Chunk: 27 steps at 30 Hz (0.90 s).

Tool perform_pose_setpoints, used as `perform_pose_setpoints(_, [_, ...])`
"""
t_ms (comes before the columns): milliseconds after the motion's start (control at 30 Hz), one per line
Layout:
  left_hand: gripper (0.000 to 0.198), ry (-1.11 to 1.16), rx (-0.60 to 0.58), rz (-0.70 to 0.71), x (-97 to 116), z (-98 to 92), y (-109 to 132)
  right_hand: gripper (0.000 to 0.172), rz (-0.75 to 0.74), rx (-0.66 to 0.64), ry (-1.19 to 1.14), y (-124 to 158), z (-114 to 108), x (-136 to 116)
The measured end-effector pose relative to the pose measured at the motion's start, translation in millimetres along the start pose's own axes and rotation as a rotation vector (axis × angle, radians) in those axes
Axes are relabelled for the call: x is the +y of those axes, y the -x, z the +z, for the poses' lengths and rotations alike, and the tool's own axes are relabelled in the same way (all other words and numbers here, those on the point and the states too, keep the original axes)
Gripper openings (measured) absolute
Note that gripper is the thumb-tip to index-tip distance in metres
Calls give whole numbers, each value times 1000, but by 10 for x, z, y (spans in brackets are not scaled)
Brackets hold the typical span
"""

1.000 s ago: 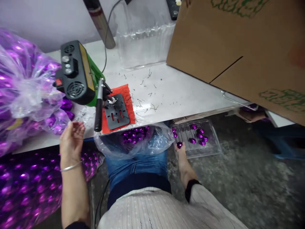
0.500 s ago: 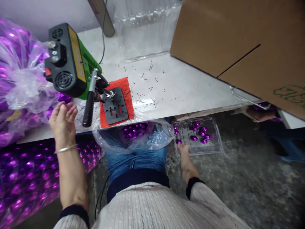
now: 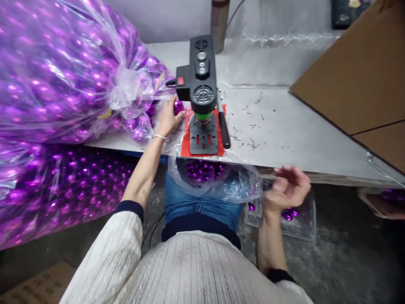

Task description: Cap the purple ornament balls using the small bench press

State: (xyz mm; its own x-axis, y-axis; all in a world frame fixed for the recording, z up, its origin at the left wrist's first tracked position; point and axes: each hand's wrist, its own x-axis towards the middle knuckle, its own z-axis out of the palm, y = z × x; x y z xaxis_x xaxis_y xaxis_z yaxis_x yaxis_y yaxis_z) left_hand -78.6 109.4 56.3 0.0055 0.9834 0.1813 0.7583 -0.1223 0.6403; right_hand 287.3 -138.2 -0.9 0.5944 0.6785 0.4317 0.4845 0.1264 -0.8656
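Observation:
My left hand (image 3: pixel 169 118) rests on the white table (image 3: pixel 284 135) beside the black and green press machine (image 3: pixel 201 84), fingers closed around a purple ball (image 3: pixel 179 107). The mouth of a large clear bag of purple balls (image 3: pixel 63 71) lies right beside that hand. My right hand (image 3: pixel 289 188) hovers below the table edge, fingers loosely curled and blurred, above a clear plastic tray (image 3: pixel 300 223) on the floor that holds a few purple balls. A small clear bag of purple balls (image 3: pixel 209 177) lies in my lap.
The machine stands on a black slotted plate over a red mat (image 3: pixel 185 145), with a black lever (image 3: pixel 223 126) on its right. A second big bag of purple balls (image 3: pixel 57 185) sits under the table at left. A cardboard box (image 3: pixel 357 84) stands at right. Staples litter the tabletop.
My view has swung left. My left hand has reached up onto the table and closed on a purple ball. My right hand has lifted off the floor tray.

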Motion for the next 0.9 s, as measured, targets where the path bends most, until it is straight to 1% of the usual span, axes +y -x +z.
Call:
perform_pose_setpoints(33, [60,19,-20,-6,-13,15,4,68,-176,-31,-12,-42,149,-237])
perform_pose_setpoints(67, [64,56,-27,-6,-33,17,10,73,-328,-106,-19,-90,294,-457])
perform_pose_setpoints(100, [68,114,-20,-1,-56,6,19,78,-456,-145,-41,-144,428,-655])
perform_pose_setpoints(167, [75,286,37,23,-94,-50,57,88,-638,-177,-99,-259,640,-973])
perform_pose_setpoints(233, [82,470,112,40,-102,-135,140,93,-719,-188,-154,-352,774,-1187])
perform_pose_setpoints(300, [86,616,146,23,-69,-230,274,95,-739,-190,-207,-396,847,-1316])
perform_pose_setpoints(367, [83,741,140,-28,-4,-324,450,95,-733,-169,-215,-393,886,-1384])
perform_pose_setpoints(467, [68,952,106,-154,118,-434,751,89,-738,-103,-167,-349,911,-1441])
perform_pose_setpoints(567, [50,1218,62,-349,241,-462,1054,79,-785,-73,-164,-330,896,-1519])
perform_pose_setpoints(667, [40,1466,18,-542,359,-382,1307,63,-841,-103,-112,-355,858,-1643])
perform_pose_setpoints(733, [34,1577,-17,-647,433,-287,1427,52,-846,-134,-51,-382,842,-1731])
perform_pose_setpoints(833, [28,1646,-79,-757,529,-142,1524,43,-833,-173,-5,-418,847,-1819])
perform_pose_setpoints(900, [28,1650,-120,-796,576,-70,1541,40,-836,-187,4,-437,862,-1836])
